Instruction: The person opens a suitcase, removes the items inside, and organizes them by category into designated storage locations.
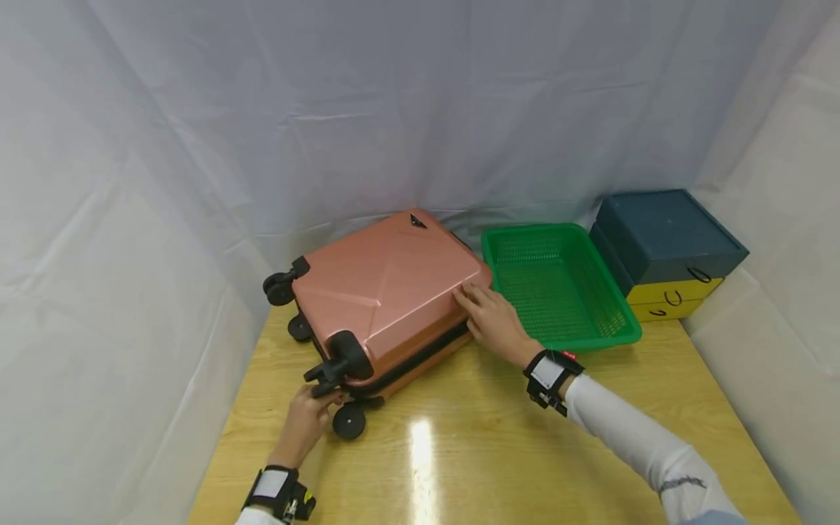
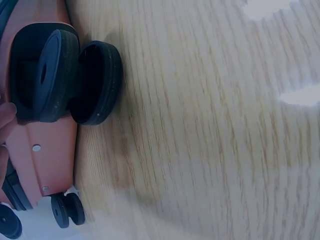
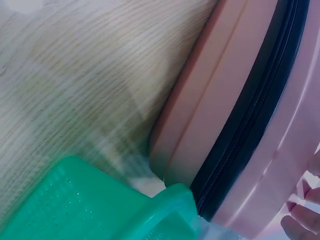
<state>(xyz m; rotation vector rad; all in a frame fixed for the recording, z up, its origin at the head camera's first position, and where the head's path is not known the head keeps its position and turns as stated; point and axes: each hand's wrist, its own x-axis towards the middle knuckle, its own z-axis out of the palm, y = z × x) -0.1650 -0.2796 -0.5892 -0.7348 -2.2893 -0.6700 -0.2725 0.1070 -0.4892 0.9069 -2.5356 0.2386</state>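
A rose-pink hard-shell suitcase (image 1: 387,281) lies flat on the wooden table, its black wheels facing left. At its near left corner, the left hand (image 1: 305,424) touches the wheel end, close to a black wheel (image 1: 348,421). In the left wrist view, two fingertips (image 2: 6,114) lie against the pink shell beside a double wheel (image 2: 52,75). The right hand (image 1: 495,321) rests on the top near edge at the suitcase's right end, fingers extended. The right wrist view shows a black zipper (image 3: 245,122) running along the side, apparently closed.
A green plastic basket (image 1: 630,334) stands right of the suitcase, close against its corner. Farther right is a drawer box with a dark blue top (image 1: 672,226) and yellow drawers (image 1: 669,293). White cloth (image 1: 420,109) hangs behind and on both sides of the table (image 1: 499,452).
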